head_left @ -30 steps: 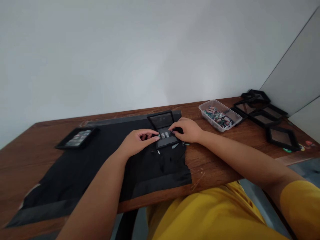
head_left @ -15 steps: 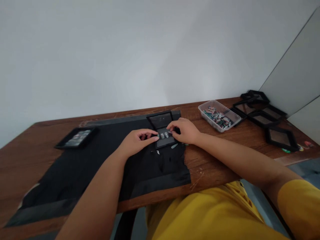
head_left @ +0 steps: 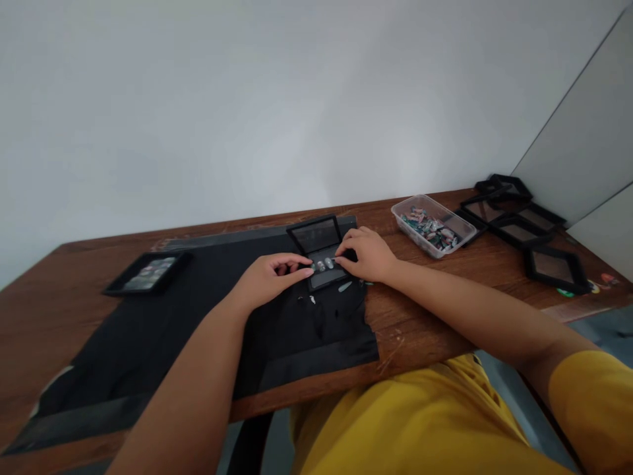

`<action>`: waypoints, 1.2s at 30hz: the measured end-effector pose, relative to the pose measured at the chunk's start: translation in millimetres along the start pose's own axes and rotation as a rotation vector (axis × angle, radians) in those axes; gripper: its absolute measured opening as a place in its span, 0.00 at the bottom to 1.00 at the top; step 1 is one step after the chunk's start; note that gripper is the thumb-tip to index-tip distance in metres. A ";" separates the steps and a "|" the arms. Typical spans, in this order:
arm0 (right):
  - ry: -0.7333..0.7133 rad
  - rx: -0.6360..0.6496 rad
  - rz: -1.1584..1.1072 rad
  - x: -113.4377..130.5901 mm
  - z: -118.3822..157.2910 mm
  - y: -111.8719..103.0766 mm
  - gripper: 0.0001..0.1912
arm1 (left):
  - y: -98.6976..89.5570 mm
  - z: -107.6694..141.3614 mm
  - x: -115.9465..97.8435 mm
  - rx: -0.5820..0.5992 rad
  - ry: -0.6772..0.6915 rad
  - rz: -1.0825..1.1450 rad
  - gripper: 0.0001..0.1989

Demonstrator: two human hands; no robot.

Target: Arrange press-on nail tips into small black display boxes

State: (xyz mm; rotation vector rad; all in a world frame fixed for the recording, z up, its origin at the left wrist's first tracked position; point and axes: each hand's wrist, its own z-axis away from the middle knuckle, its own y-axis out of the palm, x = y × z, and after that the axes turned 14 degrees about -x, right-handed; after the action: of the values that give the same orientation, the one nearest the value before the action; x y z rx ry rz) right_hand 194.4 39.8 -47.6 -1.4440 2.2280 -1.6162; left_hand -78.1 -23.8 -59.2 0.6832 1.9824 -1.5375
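A small black case (head_left: 327,280) lies with its lid (head_left: 314,235) raised, on a black mat. Across its grey inside runs a row of small shiny oval pieces (head_left: 321,266), pale and greenish. My left hand (head_left: 277,276) reaches in from the left, with thumb and index finger closed on a greenish piece at the row's left end. At the right end, my right hand (head_left: 368,256) has its thumb and fingertips pinched together; what is between them is hidden. A loose pale-green pointed piece (head_left: 345,287) lies just in front of the case.
A clear plastic tub (head_left: 432,227) of similar pieces stands at the right. Several black frame-like cases (head_left: 554,269) lie beyond it. On the left, another black case (head_left: 147,274) holds rows of pieces. The black mat (head_left: 198,316) covers part of the wooden table (head_left: 420,323).
My right hand has shifted slightly right along the row, uncovering more of the oval pieces. The left hand stays at the row's left end. The view has moved slightly.
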 end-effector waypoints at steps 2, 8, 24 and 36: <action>-0.001 0.000 0.002 -0.5 -0.3 0.6 0.07 | -0.4 -0.1 0.3 0.004 -0.001 -0.002 0.28; -0.001 -0.029 -0.058 -4.4 -2.1 3.7 0.07 | -1.0 0.2 0.6 -0.006 0.013 0.001 0.27; -0.086 0.062 -0.112 -9.2 -3.7 5.0 0.14 | 0.2 1.1 0.3 -0.016 -0.005 -0.011 0.28; 0.034 0.002 -0.103 -5.2 -2.8 2.4 0.13 | -0.4 1.3 0.9 -0.022 0.011 -0.021 0.27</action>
State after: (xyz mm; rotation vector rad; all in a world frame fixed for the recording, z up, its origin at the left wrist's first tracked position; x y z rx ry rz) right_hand 194.3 45.5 -50.5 -1.5664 2.2031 -1.6843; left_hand -78.8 -25.1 -59.8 0.6654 2.0172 -1.5255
